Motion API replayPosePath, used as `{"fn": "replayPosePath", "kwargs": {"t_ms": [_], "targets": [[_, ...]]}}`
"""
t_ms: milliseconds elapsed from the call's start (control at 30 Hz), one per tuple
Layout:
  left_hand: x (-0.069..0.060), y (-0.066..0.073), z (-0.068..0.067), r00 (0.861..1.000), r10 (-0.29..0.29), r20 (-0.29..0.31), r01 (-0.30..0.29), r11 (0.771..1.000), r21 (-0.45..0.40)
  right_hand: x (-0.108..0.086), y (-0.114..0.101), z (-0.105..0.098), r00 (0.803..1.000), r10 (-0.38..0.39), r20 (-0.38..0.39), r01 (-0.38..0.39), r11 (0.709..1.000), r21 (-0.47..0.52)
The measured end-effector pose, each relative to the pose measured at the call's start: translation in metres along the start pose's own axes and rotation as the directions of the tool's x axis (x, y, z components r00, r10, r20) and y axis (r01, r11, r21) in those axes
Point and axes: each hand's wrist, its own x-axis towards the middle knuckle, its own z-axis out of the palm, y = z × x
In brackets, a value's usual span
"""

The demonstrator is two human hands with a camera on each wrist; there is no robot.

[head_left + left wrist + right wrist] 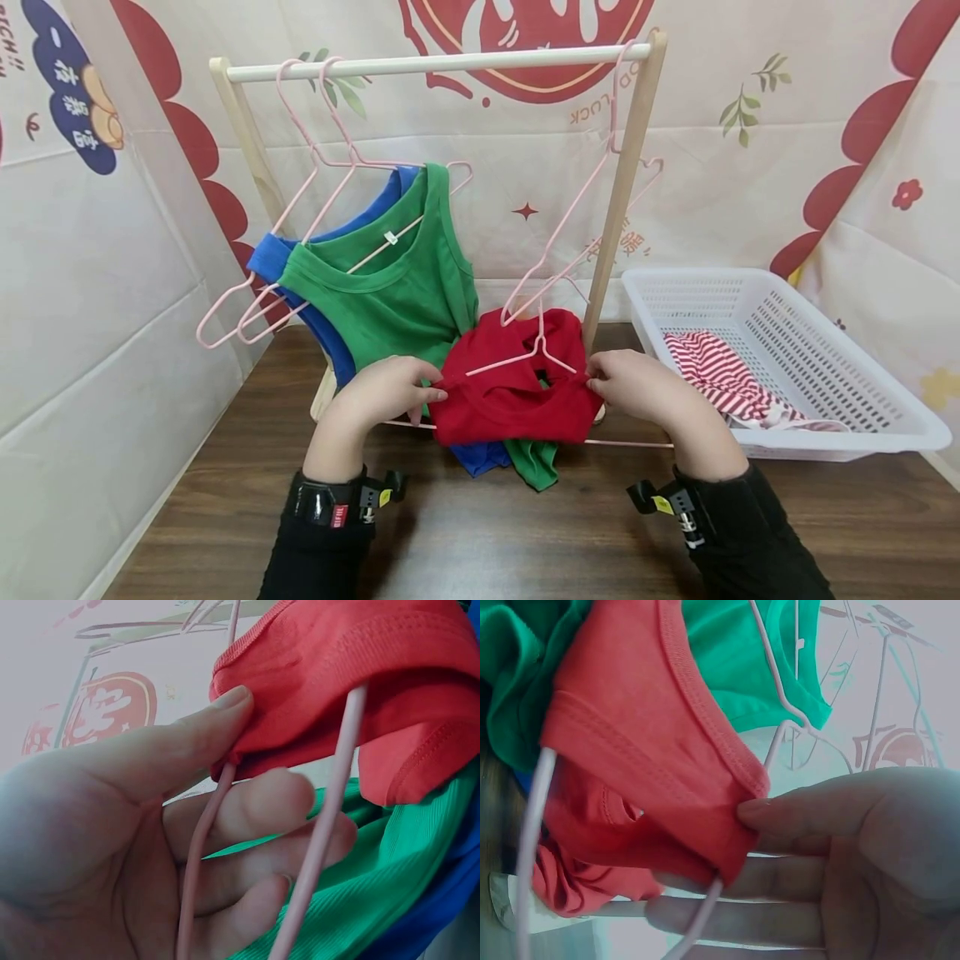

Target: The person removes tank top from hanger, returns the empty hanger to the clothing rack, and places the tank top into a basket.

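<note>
Nearest, your two black sleeves (pixel 318 542) are reaching over the wooden tabletop (pixel 517 542). Your left hand (pixel 386 387) is pinching the left shoulder of a red top (pixel 510 421) between thumb and fingers, the others curving loosely by the hanger wire. Your right hand (pixel 633 379) is pinching the right shoulder, its other fingers lying fairly straight. The red top is sitting between your hands, over a pink hanger (pixel 504 362), in front of the rack. Beyond it on the left, a green top (pixel 397 308) and a blue top (pixel 270 257) are hanging from the rack's white rail (pixel 450 62); another hanger (pixel 613 108) is hanging at the right end. Right of the rack, a white basket (pixel 825 446) is holding a striped garment (pixel 720 375). Farthest, a printed cloth (pixel 712 192) is covering the wall.
</note>
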Motion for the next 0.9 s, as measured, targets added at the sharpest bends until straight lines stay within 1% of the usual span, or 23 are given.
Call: {"fn": "replayPosePath", "kwargs": {"t_ms": [100, 200, 300, 400, 500, 667, 733, 833, 900], "targets": [[0.000, 0.003, 0.001, 1.000, -0.005, 0.011, 0.005, 1.000, 0.003, 0.000, 0.002, 0.001, 1.000, 0.001, 0.018, -0.001, 1.000, -0.002], [0.000, 0.004, 0.001, 1.000, 0.013, 0.008, -0.013, 1.000, -0.008, -0.002, 0.002, 0.001, 1.000, 0.009, 0.025, -0.010, 1.000, 0.022], [0.000, 0.004, 0.000, 0.999, 0.041, -0.027, -0.041, 0.999, -0.002, -0.004, 0.001, -0.001, 1.000, 0.002, 0.002, -0.002, 0.999, 0.041], [0.000, 0.004, -0.001, 0.994, 0.073, -0.077, -0.071, 0.997, 0.027, -0.006, 0.000, -0.005, 0.999, -0.017, -0.048, 0.020, 0.999, 0.051], [-0.001, 0.004, -0.003, 0.986, 0.109, -0.130, -0.100, 0.992, 0.071, -0.009, -0.001, -0.009, 0.994, -0.048, -0.103, 0.054, 0.997, 0.060], [-0.005, 0.005, -0.008, 0.968, 0.134, -0.214, -0.119, 0.990, 0.080, -0.013, -0.001, -0.015, 0.976, -0.118, -0.183, 0.130, 0.990, 0.057], [-0.007, 0.005, -0.010, 0.957, 0.149, -0.247, -0.131, 0.987, 0.088, -0.014, -0.001, -0.016, 0.969, -0.144, -0.202, 0.158, 0.986, 0.056], [-0.011, 0.004, -0.013, 0.944, 0.177, -0.280, -0.153, 0.982, 0.106, -0.016, -0.004, -0.017, 0.957, -0.179, -0.227, 0.198, 0.978, 0.066], [-0.014, 0.004, -0.015, 0.937, 0.191, -0.293, -0.162, 0.979, 0.121, -0.016, -0.006, -0.017, 0.950, -0.193, -0.245, 0.216, 0.974, 0.068]]}}
